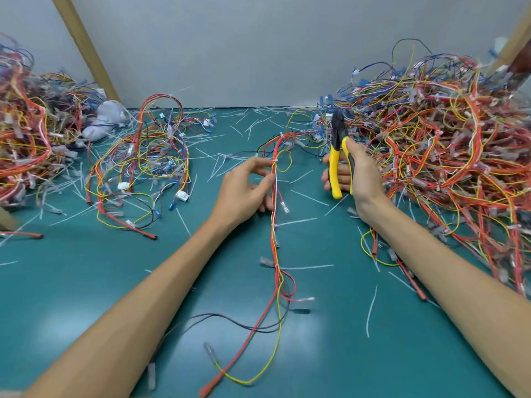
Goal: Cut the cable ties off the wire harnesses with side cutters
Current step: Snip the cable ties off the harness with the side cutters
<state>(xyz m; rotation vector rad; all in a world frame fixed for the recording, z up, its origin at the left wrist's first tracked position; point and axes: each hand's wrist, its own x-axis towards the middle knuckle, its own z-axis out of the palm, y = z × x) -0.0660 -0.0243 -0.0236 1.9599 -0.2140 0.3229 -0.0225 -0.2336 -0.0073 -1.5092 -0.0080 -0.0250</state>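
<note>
My left hand (pixel 244 191) pinches one harness (pixel 276 242) mid-table (pixel 86 282), just under a white tie (pixel 275 161). My right hand (pixel 360 173) wraps the yellow-handled cutters (pixel 336 156), which are just beside the harness and not on it. Risk: the tie hugs the wires, so the blades could nick the insulation, and my light pinch could slip. Count: one cutters, three ties seen on this harness, two heaps, left heap (pixel 26 133) and right heap (pixel 445 153), at the table's edges.

A wire harness (pixel 275 234) runs down the middle of the tabletop (pixel 86 282), pinched by the left hand (pixel 244 191) at frame centre. Just right of it, the right hand (pixel 362 179) holds the side cutters (pixel 334 168) upright. A big heap (pixel 445 153) fills the right side, a second heap (pixel 26 124) sits at the left edge, and a smaller bundle (pixel 143 168) lies beside that. Cut ties (pixel 370 311) lie scattered about.
</note>
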